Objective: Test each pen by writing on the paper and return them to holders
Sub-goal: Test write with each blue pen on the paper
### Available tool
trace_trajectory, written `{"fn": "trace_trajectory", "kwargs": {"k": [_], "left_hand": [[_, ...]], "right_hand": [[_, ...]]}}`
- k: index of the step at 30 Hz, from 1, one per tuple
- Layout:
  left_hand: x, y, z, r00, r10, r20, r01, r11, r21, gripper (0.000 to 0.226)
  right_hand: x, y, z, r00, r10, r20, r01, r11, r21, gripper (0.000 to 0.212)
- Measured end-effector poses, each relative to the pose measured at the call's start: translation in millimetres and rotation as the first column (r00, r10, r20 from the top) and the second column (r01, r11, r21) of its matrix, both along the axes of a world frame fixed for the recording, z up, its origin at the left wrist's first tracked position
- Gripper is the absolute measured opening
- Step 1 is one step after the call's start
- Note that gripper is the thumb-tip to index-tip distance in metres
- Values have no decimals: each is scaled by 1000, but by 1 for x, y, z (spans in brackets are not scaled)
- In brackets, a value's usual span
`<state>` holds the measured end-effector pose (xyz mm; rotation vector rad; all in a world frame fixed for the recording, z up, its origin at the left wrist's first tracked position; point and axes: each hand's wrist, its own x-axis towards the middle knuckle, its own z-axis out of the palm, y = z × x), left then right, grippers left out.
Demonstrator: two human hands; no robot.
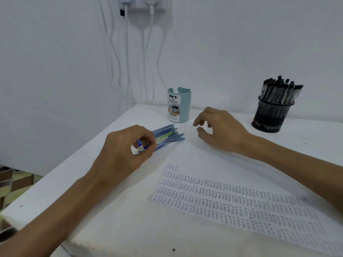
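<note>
**A:** The bundle of slim blue translucent plastic pens [168, 135] lies on the white tabletop [120, 219], left of centre. How will it handle?

**B:** Light, stiff and smooth, I judge; loose barrels may roll apart. The left hand [122, 145] has its grip clamped on their near ends.

**A:** Where to take one?

**B:** Mid-barrel, probably, pinched singly. The right hand [220, 127] hangs just right of them, its grip loosely curled, holding nothing. Beyond stands the pale blue cylindrical holder [179, 106]. Far right is the black mesh holder [269, 115], full of black pens [280, 89]. Near right lies the white paper [241, 204], covered in writing.
</note>
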<state>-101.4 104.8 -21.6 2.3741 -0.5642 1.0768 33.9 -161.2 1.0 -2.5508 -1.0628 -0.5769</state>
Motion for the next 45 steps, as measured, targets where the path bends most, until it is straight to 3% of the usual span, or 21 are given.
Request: {"fn": "trace_trajectory", "kwargs": {"k": [4, 7, 11, 14, 18, 23, 25, 32, 34, 37, 41, 45], "left_hand": [[-1, -3, 1, 999, -3, 38, 4, 999, -35, 11], [-3, -6, 2, 997, -37, 65, 40, 998, -40, 9], [-4, -8, 3, 999, -45, -5, 44, 990, -137, 23], [-5, -9, 2, 997, -54, -53, 46, 989, -142, 26], [-6, -8, 0, 992, -63, -108, 53, 994, -94, 16], [-6, -7, -3, 976, -87, -200, 101, 993, 63, 17], [-7, -5, -4, 962, -94, -256, 123, 987, 101, 24], [-6, -4, -6, 944, -128, -305, 215, 938, 271, 32], [-6, -3, -5, 939, -129, -320, 225, 931, 286, 32], [-6, -3, -4, 935, -129, -332, 235, 924, 303, 32], [-5, -2, -6, 929, -121, -351, 235, 924, 304, 33], [-3, -1, -6, 928, -124, -352, 237, 924, 298, 35]], "right_hand": [[-30, 24, -9, 967, 239, 87, -229, 967, -109, 44], [-39, 42, -13, 936, 315, 157, -297, 946, -132, 39], [-35, 44, -14, 933, 328, 151, -314, 943, -111, 32], [-37, 34, -14, 960, 250, 125, -244, 968, -61, 35], [-38, 29, -10, 991, 124, 50, -128, 990, 65, 61], [-36, 29, -4, 982, 186, -27, -173, 951, 256, 47], [-37, 29, -1, 970, 225, -89, -185, 927, 325, 51], [-38, 30, -3, 963, 201, -182, -44, 779, 625, 51], [-41, 30, -2, 907, 251, -337, 37, 750, 660, 57], [-42, 29, -4, 719, 405, -564, 140, 711, 689, 57], [-46, 32, -10, 652, 397, -646, 151, 767, 624, 29], [-57, 34, -10, 538, 471, -698, 125, 775, 619, 25]]}}
